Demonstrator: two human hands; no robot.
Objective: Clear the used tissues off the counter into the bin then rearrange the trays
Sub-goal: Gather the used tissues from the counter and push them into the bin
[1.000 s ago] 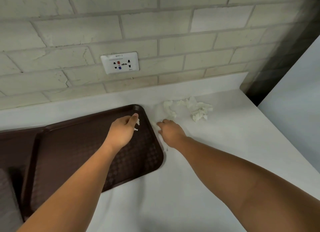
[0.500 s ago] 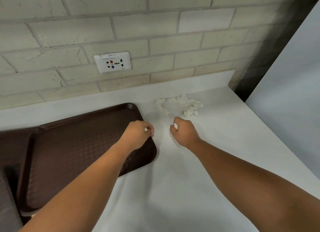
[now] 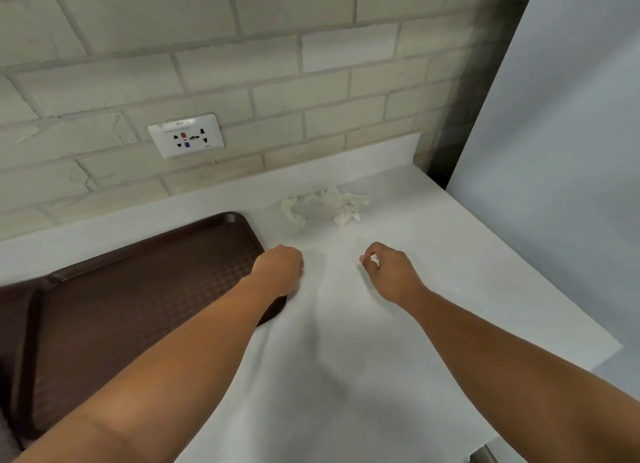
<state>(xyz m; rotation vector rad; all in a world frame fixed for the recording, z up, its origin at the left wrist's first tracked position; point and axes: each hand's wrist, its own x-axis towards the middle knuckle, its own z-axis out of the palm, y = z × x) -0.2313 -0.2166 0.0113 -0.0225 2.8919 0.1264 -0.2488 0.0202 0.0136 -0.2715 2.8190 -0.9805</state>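
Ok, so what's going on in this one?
A person is clearing tissues off a white counter. The right hand is closed on a small tissue scrap; the left hand is fisted over the corner of a brown tray, and whether it holds anything cannot be seen. Crumpled tissues lie near the wall, untouched. No bin is in view.

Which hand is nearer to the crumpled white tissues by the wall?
Right, slightly. The right hand sits just in front of the crumpled white tissues; the left hand is farther left, over the corner of the dark brown plastic tray.
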